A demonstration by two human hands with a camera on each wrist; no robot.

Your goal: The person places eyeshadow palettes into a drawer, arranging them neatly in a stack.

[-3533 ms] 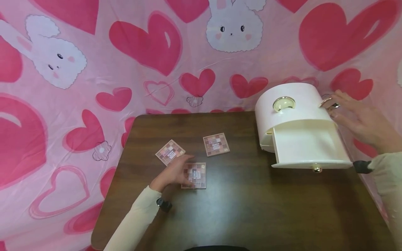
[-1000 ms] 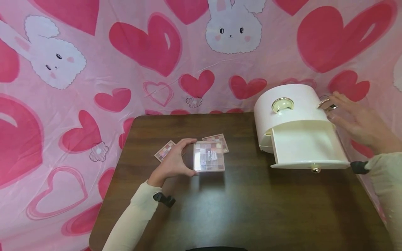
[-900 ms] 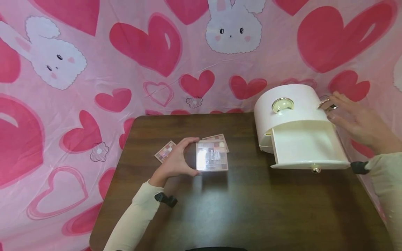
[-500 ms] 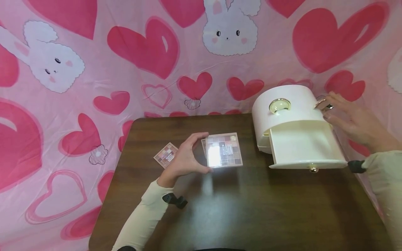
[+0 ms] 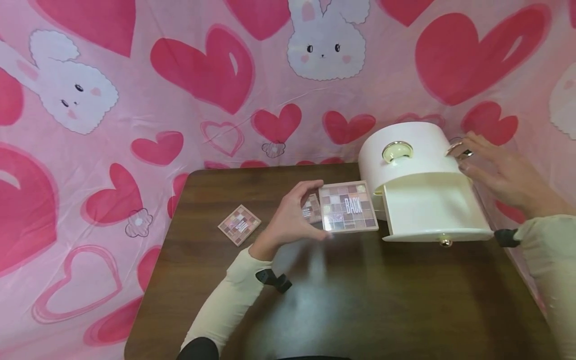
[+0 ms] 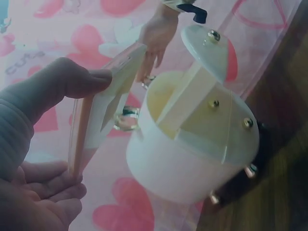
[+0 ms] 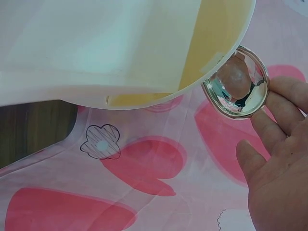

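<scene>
My left hand [image 5: 291, 216] holds a square eyeshadow palette [image 5: 348, 206] by its left edge, raised above the table. In the left wrist view, the thumb lies over one edge of this palette [image 6: 103, 108] and the fingers support the opposite edge. At the right stands a white rounded storage box [image 5: 409, 132] with its upper drawer [image 5: 434, 205] pulled out; nothing shows inside. My right hand [image 5: 504, 172] is beside the box. In the right wrist view, its fingertips touch the box's shiny gold-rimmed ear [image 7: 240, 84], while the thumb stands apart.
Two more palettes lie on the dark wooden table [image 5: 342, 295]: one palette [image 5: 239, 225] to the left, another palette [image 5: 311, 209] partly hidden behind the left hand. A pink heart-and-rabbit cloth [image 5: 270, 75] hangs behind the table.
My left hand took hold of the nearest palette, lifted it and carried it right, close to the open drawer. The right hand stays at the ear. The view shifts slightly.
</scene>
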